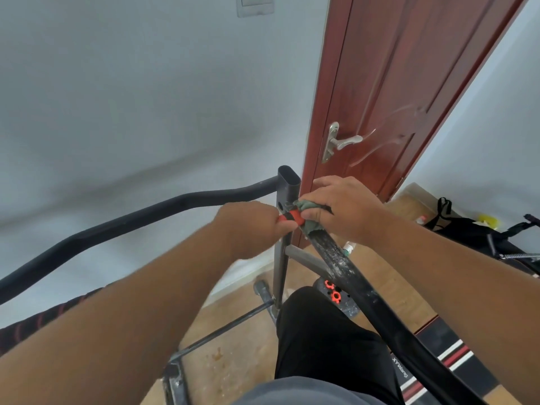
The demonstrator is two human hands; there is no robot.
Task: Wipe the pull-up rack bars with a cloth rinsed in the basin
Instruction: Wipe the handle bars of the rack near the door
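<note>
The pull-up rack's grey upright post (287,188) rises at centre, with a black curved top bar (122,226) running off to the left. A black side bar (344,267), flecked with white, slopes down to the lower right. My right hand (342,209) grips a grey-green cloth (309,216) wrapped on the top end of that side bar. My left hand (251,226) grips the orange-red collar (292,219) where the side bar meets the post. No basin is in view.
A red-brown door (409,97) with a silver handle (342,143) stands right behind the post. A black bag (467,229) and a small bottle (349,248) lie on the wooden floor at right. Rack base bars (222,325) and orange knobs (333,290) sit below. My leg (321,340) is beside the base.
</note>
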